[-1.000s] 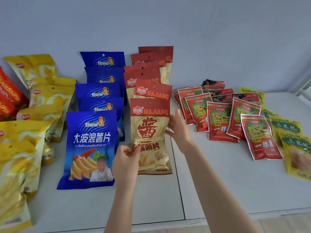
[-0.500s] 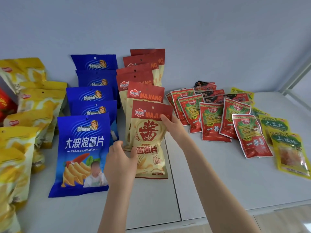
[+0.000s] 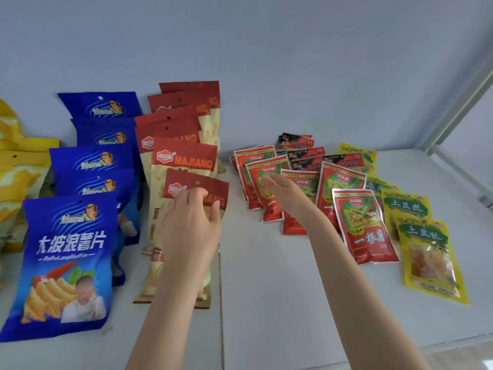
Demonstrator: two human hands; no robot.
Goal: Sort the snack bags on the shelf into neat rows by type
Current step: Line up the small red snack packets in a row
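Note:
A row of red-and-cream Majiang bags (image 3: 184, 156) runs back to the wall, overlapping. My left hand (image 3: 190, 225) lies flat on the front Majiang bag (image 3: 186, 186), fingers apart, covering most of it. To its left, blue chip bags (image 3: 69, 244) stand in a row. My right hand (image 3: 285, 190) is stretched out, open, over the small red packets (image 3: 365, 225) at the middle right, fingertips above the leftmost ones. Behind these lie black-and-red packets (image 3: 296, 141), and yellow-green packets (image 3: 426, 252) lie to the right.
Yellow bags (image 3: 18, 172) pile up at the far left edge. The white shelf (image 3: 266, 289) has a seam running front to back below my left hand. A pale wall closes the back, and a metal frame post (image 3: 458, 102) rises at the right.
My right hand let go of the front Majiang bag and moved right, over the small red packets. My left hand slid up onto that bag. The view shifted right.

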